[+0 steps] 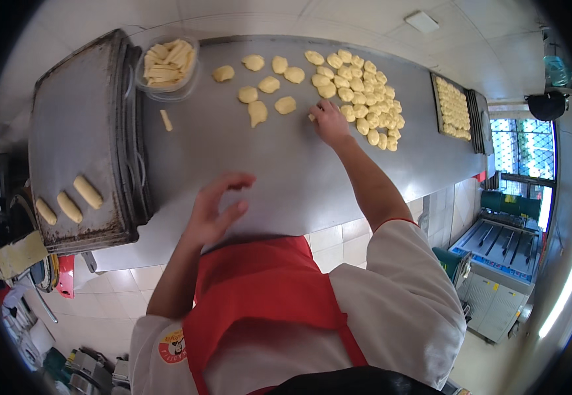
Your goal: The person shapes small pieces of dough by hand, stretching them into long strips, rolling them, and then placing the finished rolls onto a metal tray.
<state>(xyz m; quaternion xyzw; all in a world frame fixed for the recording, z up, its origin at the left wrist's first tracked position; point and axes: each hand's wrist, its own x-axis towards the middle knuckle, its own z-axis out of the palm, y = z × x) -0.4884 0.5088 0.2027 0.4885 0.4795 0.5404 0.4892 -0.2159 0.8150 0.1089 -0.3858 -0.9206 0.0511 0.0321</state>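
A: Where was the right hand (330,123)?

B: Out over the steel table (279,171), at the left edge of a crowded cluster of dough balls (358,89). Its fingers were bent downward, and a small pale bit (312,118) peeked out beside the fingertips.

A: Pinched between them?

B: I couldn't tell. The hand itself covered most of whatever lay beneath it.

A: And the left hand (219,205)?

B: Over the near part of the table, just beyond the red apron (260,283). Its fingers and thumb were spread well apart, though blur softened their outlines.

A: How was the other dough lying?

B: Eight loose flattened pieces (285,105) lay between the cluster and a clear tub (191,78) of pale strips (169,60). A single strip (166,120) rested on the table near the tub. The cluster was packed so tightly that I couldn't count it.

A: Anything at the sides?

B: On the left, three dough rolls (87,192) lay on a stack of dark trays (78,141); the lower trays showed only their edges. Far right, a filled tray (435,105) held rows of pieces too small to make out clearly.
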